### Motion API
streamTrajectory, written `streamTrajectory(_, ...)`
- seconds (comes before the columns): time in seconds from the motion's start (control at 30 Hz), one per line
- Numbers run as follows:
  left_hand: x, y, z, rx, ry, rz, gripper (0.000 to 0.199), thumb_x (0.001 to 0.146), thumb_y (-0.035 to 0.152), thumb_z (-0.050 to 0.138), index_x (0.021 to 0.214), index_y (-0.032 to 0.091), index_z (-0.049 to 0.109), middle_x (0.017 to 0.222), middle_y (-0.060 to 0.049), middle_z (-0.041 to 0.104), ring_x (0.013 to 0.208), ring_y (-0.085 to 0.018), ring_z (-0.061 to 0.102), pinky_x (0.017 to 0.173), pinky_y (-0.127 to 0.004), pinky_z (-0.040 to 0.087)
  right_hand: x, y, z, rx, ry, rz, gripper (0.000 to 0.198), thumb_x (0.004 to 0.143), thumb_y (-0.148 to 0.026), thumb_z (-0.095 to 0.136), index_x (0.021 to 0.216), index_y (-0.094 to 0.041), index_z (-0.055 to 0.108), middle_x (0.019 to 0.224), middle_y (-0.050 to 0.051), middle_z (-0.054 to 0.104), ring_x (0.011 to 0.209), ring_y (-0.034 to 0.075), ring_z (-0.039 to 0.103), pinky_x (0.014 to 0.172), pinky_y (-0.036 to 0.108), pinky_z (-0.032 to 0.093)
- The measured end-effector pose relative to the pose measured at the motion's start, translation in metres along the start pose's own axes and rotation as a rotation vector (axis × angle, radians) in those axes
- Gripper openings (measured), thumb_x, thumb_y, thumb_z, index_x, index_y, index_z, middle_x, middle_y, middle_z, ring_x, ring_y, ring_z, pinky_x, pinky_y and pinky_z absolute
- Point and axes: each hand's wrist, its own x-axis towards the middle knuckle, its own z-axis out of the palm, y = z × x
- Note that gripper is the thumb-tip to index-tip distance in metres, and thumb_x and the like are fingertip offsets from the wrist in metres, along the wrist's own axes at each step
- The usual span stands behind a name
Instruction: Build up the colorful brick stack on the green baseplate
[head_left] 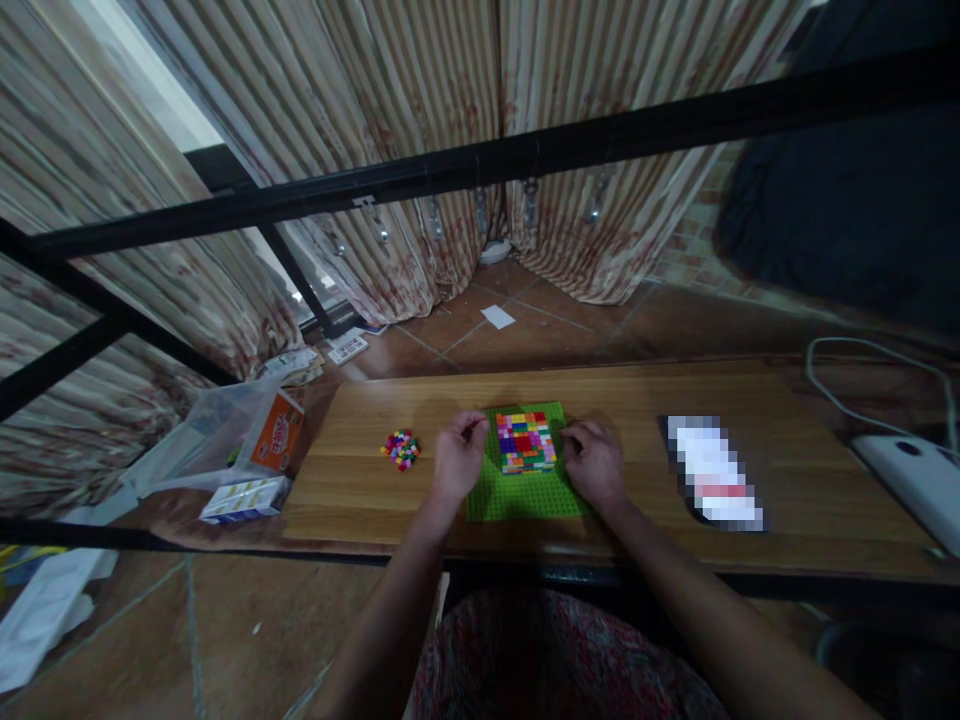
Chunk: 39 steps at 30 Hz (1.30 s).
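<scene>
A block of small multicoloured building bricks [526, 442] stands on the upper part of a green studded baseplate [517, 503]. My left hand [459, 460] is at the left edge of the baseplate, with thumb and fingers bent together in a pinch. Whatever is between those fingertips is too small to make out. On the other side, my right hand [596, 462] is closed, its curled fingertips close to the right side of the bricks. I cannot see if it holds anything. A loose pile of small coloured bricks [401, 450] lies on the table to the left.
The wooden table [630, 400] carries a dark-edged, pixelated flat object [716, 475] on the right. Beyond its right end is a white device [911, 485] with a cable. Left of the table are a plastic bag with an orange packet [279, 432] and a small box [246, 498].
</scene>
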Motion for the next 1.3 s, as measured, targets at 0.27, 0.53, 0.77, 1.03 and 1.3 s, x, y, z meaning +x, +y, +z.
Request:
streamTrajectory(0.27,0.027,0.014,0.012,0.079,-0.027,0.062,0.009,0.08,0.022,0.061,0.079,0.019,0.07,0.081,-0.002,0.07,0.078,-0.014,0.064,0.077,-0.026,0.048,0.001,-0.002,-0.001,0.001,-0.009,0.016,0.02,0.081,-0.017,0.05,0.085,-0.02,0.069,0.088,0.007,0.064,0.088,0.023,0.054,0.082,0.037,0.042)
streamTrajectory(0.53,0.019,-0.006,0.033,-0.011,0.013,-0.014,0.01,0.078,0.023,0.062,0.078,0.019,0.071,0.08,-0.002,0.071,0.079,-0.015,0.064,0.079,-0.028,0.049,0.001,-0.003,-0.001,0.028,-0.01,0.021,0.019,0.08,-0.016,0.05,0.084,-0.02,0.068,0.088,0.006,0.064,0.088,0.023,0.054,0.083,0.038,0.042)
streamTrajectory(0.77,0.012,-0.016,0.04,-0.067,0.048,-0.049,0.013,0.079,0.025,0.06,0.082,0.018,0.07,0.082,-0.003,0.07,0.078,-0.014,0.063,0.076,-0.026,0.049,0.001,-0.002,-0.001,0.022,-0.019,0.018,0.019,0.081,-0.016,0.05,0.084,-0.021,0.068,0.087,0.007,0.065,0.087,0.023,0.054,0.083,0.037,0.042)
streamTrajectory(1.03,0.011,-0.018,0.048,-0.188,0.102,-0.103,0.013,0.077,0.027,0.059,0.08,0.017,0.067,0.078,-0.002,0.068,0.074,-0.013,0.061,0.069,-0.024,0.048,0.001,-0.002,-0.002,0.024,-0.011,0.018,0.019,0.081,-0.017,0.049,0.084,-0.02,0.068,0.087,0.006,0.064,0.087,0.022,0.055,0.084,0.037,0.042)
streamTrajectory(1.3,0.011,-0.014,0.051,-0.266,0.134,-0.162,0.014,0.075,0.028,0.06,0.08,0.017,0.068,0.074,0.0,0.067,0.067,-0.012,0.06,0.066,-0.023,0.048,0.0,-0.002,-0.002,0.019,-0.008,0.015,0.02,0.08,-0.016,0.05,0.084,-0.021,0.068,0.087,0.006,0.064,0.088,0.023,0.055,0.085,0.038,0.042)
